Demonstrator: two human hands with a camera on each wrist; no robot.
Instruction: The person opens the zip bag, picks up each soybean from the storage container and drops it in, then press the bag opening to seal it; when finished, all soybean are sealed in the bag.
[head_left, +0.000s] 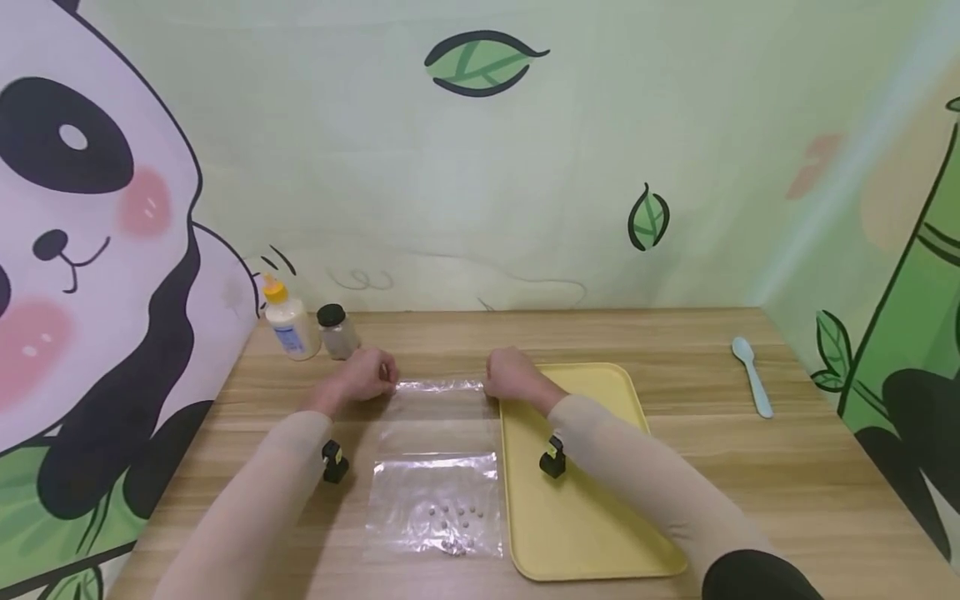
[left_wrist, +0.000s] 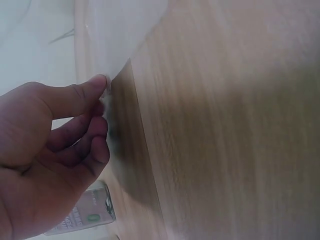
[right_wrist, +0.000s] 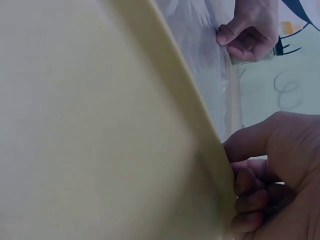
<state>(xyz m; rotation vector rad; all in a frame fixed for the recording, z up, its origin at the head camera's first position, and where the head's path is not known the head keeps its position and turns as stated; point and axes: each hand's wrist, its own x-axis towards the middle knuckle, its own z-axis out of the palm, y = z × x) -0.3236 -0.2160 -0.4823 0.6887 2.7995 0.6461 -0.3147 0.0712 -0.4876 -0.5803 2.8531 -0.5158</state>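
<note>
Clear plastic film (head_left: pixel 442 422) lies on the table between the two hands, with a shiny crosswise edge about halfway down. Several small greyish pellets (head_left: pixel 465 525) show at its near part; whether they lie in or under the plastic I cannot tell. At the far left corner, my left hand (head_left: pixel 366 375) pinches the film between thumb and fingertips, as the left wrist view confirms on the film (left_wrist: pixel 125 30). My right hand (head_left: pixel 517 377) grips the far right corner, beside the rim of a yellow tray (head_left: pixel 585 517). In the right wrist view, the tray rim partly hides those fingertips (right_wrist: pixel 245 220).
Behind my left hand stand a glue bottle with a yellow cap (head_left: pixel 291 327) and a small black-lidded jar (head_left: pixel 339 335). A pale blue spoon (head_left: pixel 752 379) lies at the far right. The painted wall (head_left: pixel 450 208) borders the table's back edge.
</note>
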